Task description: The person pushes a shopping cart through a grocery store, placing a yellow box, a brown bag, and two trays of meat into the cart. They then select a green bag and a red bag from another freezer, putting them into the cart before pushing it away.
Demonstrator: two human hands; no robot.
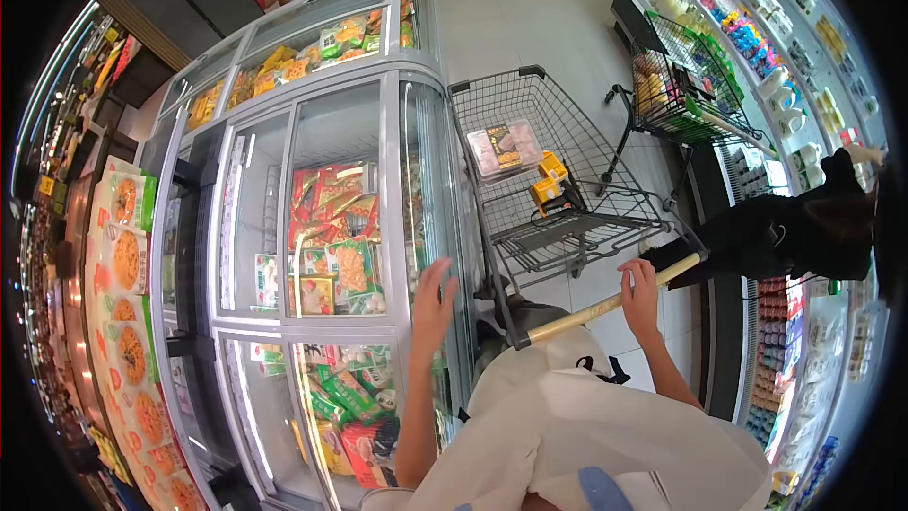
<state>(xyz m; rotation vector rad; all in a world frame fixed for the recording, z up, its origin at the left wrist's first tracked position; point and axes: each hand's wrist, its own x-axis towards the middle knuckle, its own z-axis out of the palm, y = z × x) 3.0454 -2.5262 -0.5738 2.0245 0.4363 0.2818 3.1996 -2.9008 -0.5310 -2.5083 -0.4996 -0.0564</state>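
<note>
My left hand point(434, 306) is raised over the right edge of the chest freezer point(390, 199), fingers apart and holding nothing. Near the right part of the yellow cart handle point(577, 314) is my right hand point(639, 291), its fingers slightly bent and apart; whether it touches the bar is unclear. In the wire shopping cart point(567, 123) lie a clear-wrapped tray of pale food point(506, 149) and a yellow item point(549, 182). Beneath the closed glass lids of the freezer are red bags point(331, 203) and green bags point(350, 393).
A second cart point(662, 95) stands at the upper right beside dairy shelves point(757, 47). A person in black point(804, 227) is right of my cart. Pale tiled floor point(511, 9) runs ahead. A food-picture panel point(123, 322) borders the freezer's left side.
</note>
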